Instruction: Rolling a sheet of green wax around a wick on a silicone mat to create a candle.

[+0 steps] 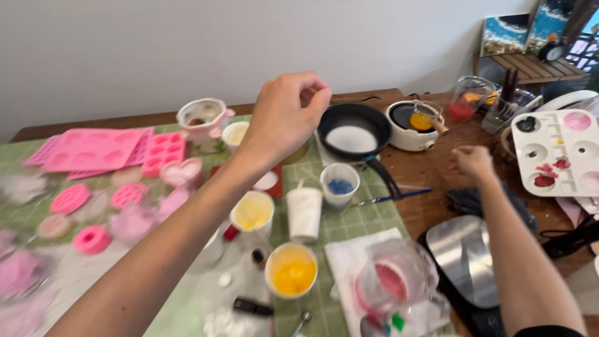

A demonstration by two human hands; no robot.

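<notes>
My left hand [287, 115] is raised over the middle of the table, fingers curled in, just left of a black pan [352, 134] with white contents. It hides whatever lies below it, and I cannot see anything in it. My right hand [471, 161] is curled into a loose fist above the bare wood, right of the pan's handle, and looks empty. Below my left arm stand a paper cup of blue bits [340, 184], a white cup [304, 212], a cup of pale yellow wax [253, 212] and a cup of orange-yellow wax [291, 271].
Pink silicone moulds [93, 150] cover the green mat at left. A small white heater pot [412, 122] holds a cup of orange liquid. A paint palette [558, 153], a glass with red liquid [468, 97], a blue brush [390, 198], a steel scale plate [465, 256] and a clear pink-stained jug [393, 281] stand at right.
</notes>
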